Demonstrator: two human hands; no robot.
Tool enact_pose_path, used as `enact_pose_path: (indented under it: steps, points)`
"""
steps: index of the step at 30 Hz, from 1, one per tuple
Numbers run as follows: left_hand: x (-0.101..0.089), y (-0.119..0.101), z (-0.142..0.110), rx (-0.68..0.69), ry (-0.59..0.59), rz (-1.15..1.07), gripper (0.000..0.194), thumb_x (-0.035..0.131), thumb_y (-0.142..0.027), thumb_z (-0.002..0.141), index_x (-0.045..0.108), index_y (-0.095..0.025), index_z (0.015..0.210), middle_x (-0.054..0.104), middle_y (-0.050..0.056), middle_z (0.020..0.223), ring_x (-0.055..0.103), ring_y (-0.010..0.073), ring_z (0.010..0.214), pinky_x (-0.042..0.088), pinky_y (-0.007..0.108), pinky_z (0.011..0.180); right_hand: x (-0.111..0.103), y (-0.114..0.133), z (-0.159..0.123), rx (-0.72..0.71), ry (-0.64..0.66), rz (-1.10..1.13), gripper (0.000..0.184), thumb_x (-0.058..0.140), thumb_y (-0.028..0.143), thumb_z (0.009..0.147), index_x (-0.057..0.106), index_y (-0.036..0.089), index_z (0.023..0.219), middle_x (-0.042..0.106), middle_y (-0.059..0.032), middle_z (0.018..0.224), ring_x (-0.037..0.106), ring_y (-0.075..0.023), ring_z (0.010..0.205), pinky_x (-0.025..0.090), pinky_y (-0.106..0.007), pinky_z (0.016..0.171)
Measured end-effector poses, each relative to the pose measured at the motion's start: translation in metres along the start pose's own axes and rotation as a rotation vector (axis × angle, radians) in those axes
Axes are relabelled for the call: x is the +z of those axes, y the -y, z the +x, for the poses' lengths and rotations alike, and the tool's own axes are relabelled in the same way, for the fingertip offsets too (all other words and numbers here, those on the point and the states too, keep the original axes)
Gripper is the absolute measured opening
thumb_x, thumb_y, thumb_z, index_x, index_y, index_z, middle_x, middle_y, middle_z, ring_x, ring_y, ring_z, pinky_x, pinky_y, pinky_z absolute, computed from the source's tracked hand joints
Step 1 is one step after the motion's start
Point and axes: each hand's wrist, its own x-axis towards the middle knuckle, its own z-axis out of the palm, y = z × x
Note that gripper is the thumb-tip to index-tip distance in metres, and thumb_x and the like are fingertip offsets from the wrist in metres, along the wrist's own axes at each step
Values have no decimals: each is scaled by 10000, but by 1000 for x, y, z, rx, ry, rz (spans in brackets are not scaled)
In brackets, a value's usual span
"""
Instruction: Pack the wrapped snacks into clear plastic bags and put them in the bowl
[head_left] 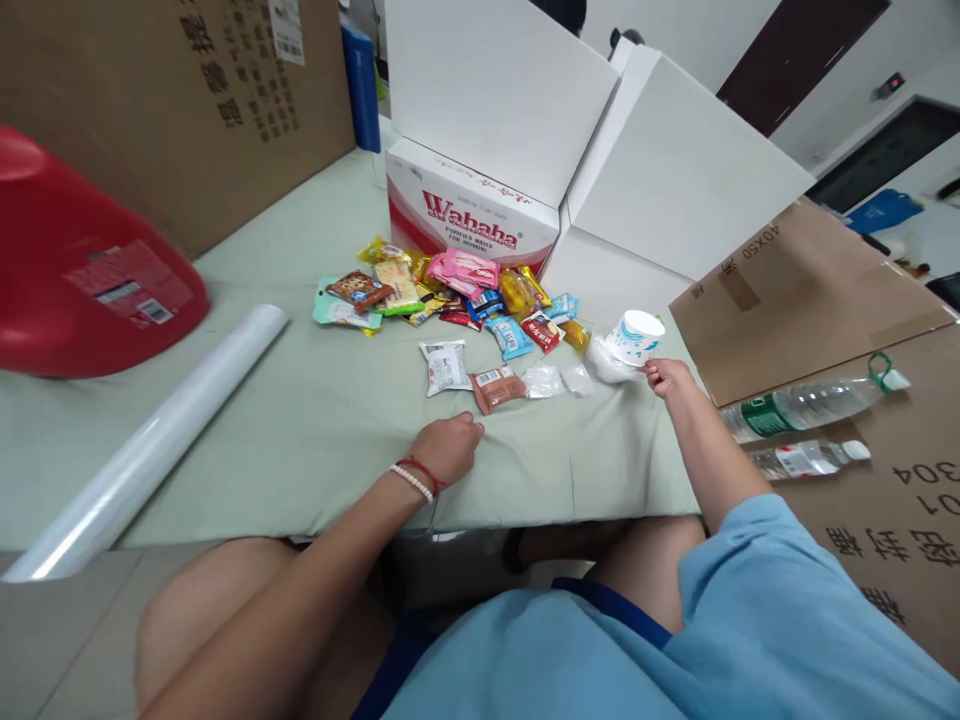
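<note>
My left hand [448, 447], with a red cord and a white bead bracelet at the wrist, rests on the cloth with curled fingers; nothing shows in it. Just beyond its fingertips lies a brown snack packet [496, 389], beside a white printed packet [445, 367]. At the right, my right hand [670, 377] has its fingertips pinched on the edge of a whitish, see-through plastic bag [609, 362]. A white and blue paper cup [636, 338] stands against the bag, close above that hand. Two small clear wrappers [543, 380] lie between the brown packet and the bag.
A pile of colourful snack packets [469, 268] lies before a Wahaba-like red and white carton [472, 205]. A plastic film roll [165, 430] and red jug [90, 265] are at left. Plastic bottles [817, 402] lie on cardboard at right. White boxes [499, 90] stand behind.
</note>
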Motion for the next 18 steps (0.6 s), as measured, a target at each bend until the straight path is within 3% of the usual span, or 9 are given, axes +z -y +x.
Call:
enact_pose_path:
  steps: [3,5,7,8,12,18]
  points:
    - [1,1,0,12,-6,-16,319,400,-109,913,710,-152,977,673,132,1039,690,226,850,495,344,728,7,-3,-2,26,-31,-75,231,653,307,993,645,134,1147,671,-47,1020,652,-124,775,579,-256,647]
    - [2,1,-1,10,-2,-11,324,389,-110,918,702,-151,992,666,129,1062,691,223,857,485,333,714,8,1,-4,17,-23,-86,70,681,172,951,642,116,969,601,13,768,503,-49,530,408,-136,426]
    - [4,0,-1,4,6,1,334,367,-126,940,693,-148,1009,658,126,1081,693,223,868,476,324,707,6,11,-6,6,9,-63,147,679,44,891,588,135,819,452,72,592,312,-15,409,192,-108,317]
    - [4,0,0,2,11,5,340,356,-139,954,691,-147,1014,655,125,1082,695,224,872,474,323,708,4,17,-7,4,34,-42,199,666,15,875,556,150,779,400,86,557,265,-12,392,142,-107,302]
    - [6,0,2,5,18,8,355,335,-170,982,687,-148,1019,644,132,1080,697,237,878,475,333,714,-4,34,-12,47,144,43,263,565,16,911,456,186,742,355,93,546,236,-15,381,167,-80,292]
    - [6,1,2,-7,28,-16,342,346,-165,983,686,-158,1019,640,129,1093,691,230,890,475,330,736,-4,26,-16,146,257,114,219,471,5,936,467,186,813,413,76,585,204,-20,366,171,-78,266]
